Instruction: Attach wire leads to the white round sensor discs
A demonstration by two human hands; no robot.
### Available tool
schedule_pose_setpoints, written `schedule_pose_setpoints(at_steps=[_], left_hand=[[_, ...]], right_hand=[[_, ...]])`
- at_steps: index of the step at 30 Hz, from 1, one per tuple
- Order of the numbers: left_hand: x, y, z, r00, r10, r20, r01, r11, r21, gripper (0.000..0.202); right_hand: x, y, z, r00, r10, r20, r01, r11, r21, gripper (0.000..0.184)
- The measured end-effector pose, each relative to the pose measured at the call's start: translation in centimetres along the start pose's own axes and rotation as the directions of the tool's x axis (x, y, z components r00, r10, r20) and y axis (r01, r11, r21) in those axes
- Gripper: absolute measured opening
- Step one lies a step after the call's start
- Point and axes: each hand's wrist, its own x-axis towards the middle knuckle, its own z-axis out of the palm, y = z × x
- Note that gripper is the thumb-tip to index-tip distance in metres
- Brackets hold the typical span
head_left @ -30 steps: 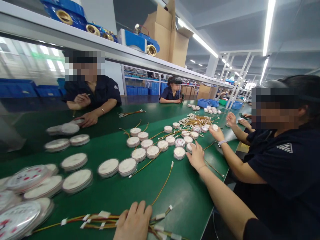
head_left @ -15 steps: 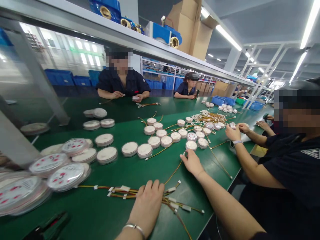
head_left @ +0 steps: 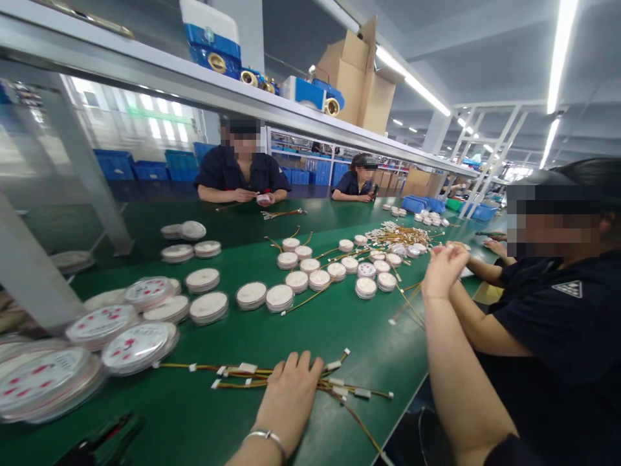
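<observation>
While the left hand (head_left: 290, 396) lies flat, fingers together, on the wires (head_left: 242, 373), cardboard boxes (head_left: 361, 81) stand open overhead.

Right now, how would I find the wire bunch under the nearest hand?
Start at the long green table and come to its near edge. The left hand lies flat on the bundle of yellow wires. Unlike the round white discs nearby, it is thin strands with white plugs.

Left hand (head_left: 291, 395) flat on a wire bundle (head_left: 291, 378) at the near edge of the bench (head_left: 233, 336). Right hand (head_left: 442, 268) raised at right, above the bench edge. Discs (head_left: 310, 272) clustered mid-bench, more discs (head_left: 121, 330) stacked far left. Wire pile (head_left: 405, 234) behind the cluster. Shelf (head_left: 242, 103) overhead, boxes (head_left: 361, 81) on it.
</observation>
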Motion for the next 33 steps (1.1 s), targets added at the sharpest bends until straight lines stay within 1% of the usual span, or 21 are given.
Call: schedule_pose_setpoints(at_steps=[1, 2, 3, 5, 7, 9, 11, 13, 14, 16, 17, 19, 20, 21, 23, 25, 27, 28, 29, 31, 33], left_hand=[[0.1, -0.1, 0.1, 1.000, -0.008, -0.008, 0.008, 1.000, -0.015, 0.039], [0.2, -0.2, 0.1, 1.000, -0.021, -0.017, 0.021, 0.999, -0.032, 0.039], [0.3, -0.4, 0.2, 0.999, -0.038, -0.027, 0.037, 0.998, -0.054, 0.039], [0.4, -0.9, 0.4, 0.996, -0.079, -0.049, 0.072, 0.991, -0.117, 0.042], [0.3, -1.5, 0.6, 0.992, -0.105, -0.068, 0.088, 0.973, -0.214, 0.047], [0.2, -1.8, 0.8, 0.991, -0.107, -0.082, 0.073, 0.936, -0.344, 0.052], [0.0, -1.9, 1.1, 0.990, -0.109, -0.094, 0.049, 0.868, -0.494, 0.054], [0.1, -1.8, 1.3, 0.983, -0.150, -0.103, 0.047, 0.758, -0.651, 0.049], [0.3, -1.7, 1.4, 0.977, -0.190, -0.099, 0.059, 0.682, -0.729, 0.044], [0.7, -1.7, 1.1, 0.955, -0.292, -0.060, 0.091, 0.479, -0.873, 0.038], [1.0, -1.7, 0.7, 0.941, -0.338, -0.028, 0.099, 0.354, -0.930, 0.043], [1.3, -1.9, -0.4, 0.918, -0.396, 0.032, 0.074, 0.092, -0.993, 0.056], [1.3, -2.0, -1.0, 0.911, -0.409, 0.050, 0.043, -0.028, -0.999, 0.058], [1.2, -2.2, -1.7, 0.905, -0.420, 0.062, 0.007, -0.131, -0.991, 0.058], [0.9, -2.8, -3.0, 0.886, -0.458, 0.074, -0.068, -0.286, -0.956, 0.056], [0.5, -3.5, -3.8, 0.855, -0.510, 0.094, -0.128, -0.384, -0.914, 0.054], [0.3, -4.4, -4.2, 0.836, -0.536, 0.120, -0.167, -0.456, -0.874, 0.050], [0.3, -4.8, -4.2, 0.834, -0.536, 0.132, -0.178, -0.488, -0.854, 0.047], [0.3, -5.2, -4.2, 0.835, -0.531, 0.146, -0.184, -0.519, -0.835, 0.044], [0.5, -5.8, -4.0, 0.839, -0.516, 0.172, -0.188, -0.572, -0.798, 0.039], [0.6, -6.2, -3.9, 0.844, -0.496, 0.207, -0.173, -0.615, -0.769, 0.038]], right_hand=[[0.9, -0.3, -0.4, 1.000, -0.007, -0.003, 0.007, 0.999, -0.040, 0.042], [1.1, -0.4, -0.3, 0.999, -0.015, 0.037, 0.018, 0.996, -0.088, 0.041], [0.5, -0.3, 0.3, 0.994, -0.018, 0.112, 0.033, 0.990, -0.138, 0.040], [-2.2, 0.5, 2.4, 0.949, -0.006, 0.315, 0.075, 0.975, -0.208, 0.036], [-5.5, 2.0, 4.8, 0.890, 0.054, 0.453, 0.081, 0.959, -0.273, 0.031], [-8.1, 3.4, 6.8, 0.845, 0.117, 0.522, 0.071, 0.942, -0.327, 0.030], [-9.5, 4.1, 7.7, 0.818, 0.145, 0.556, 0.070, 0.936, -0.346, 0.031], [-10.3, 3.5, 7.9, 0.804, 0.117, 0.583, 0.090, 0.945, -0.315, 0.038], [-10.8, 2.7, 7.7, 0.797, 0.085, 0.597, 0.109, 0.954, -0.280, 0.044], [-12.4, 0.1, 7.1, 0.776, -0.008, 0.631, 0.155, 0.972, -0.178, 0.059], [-13.6, -1.5, 6.7, 0.757, -0.063, 0.650, 0.180, 0.977, -0.115, 0.065], [-16.3, -5.1, 5.9, 0.706, -0.169, 0.688, 0.214, 0.977, 0.020, 0.071], [-17.6, -6.8, 5.6, 0.667, -0.223, 0.711, 0.216, 0.971, 0.101, 0.070], [-18.8, -8.3, 5.3, 0.632, -0.264, 0.728, 0.190, 0.964, 0.185, 0.064], [-20.7, -10.3, 5.3, 0.571, -0.313, 0.759, 0.113, 0.946, 0.305, 0.057], [-21.6, -10.7, 5.8, 0.515, -0.333, 0.790, -0.003, 0.921, 0.390, 0.062], [-21.9, -9.9, 6.8, 0.464, -0.357, 0.811, -0.132, 0.877, 0.462, 0.072], [-21.8, -9.2, 7.3, 0.451, -0.363, 0.815, -0.186, 0.855, 0.484, 0.070], [-21.7, -8.4, 7.7, 0.450, -0.361, 0.817, -0.221, 0.841, 0.493, 0.061], [-21.1, -7.0, 8.2, 0.473, -0.333, 0.816, -0.241, 0.842, 0.483, 0.037], [-20.4, -6.1, 8.3, 0.505, -0.290, 0.813, -0.232, 0.861, 0.452, 0.034]])
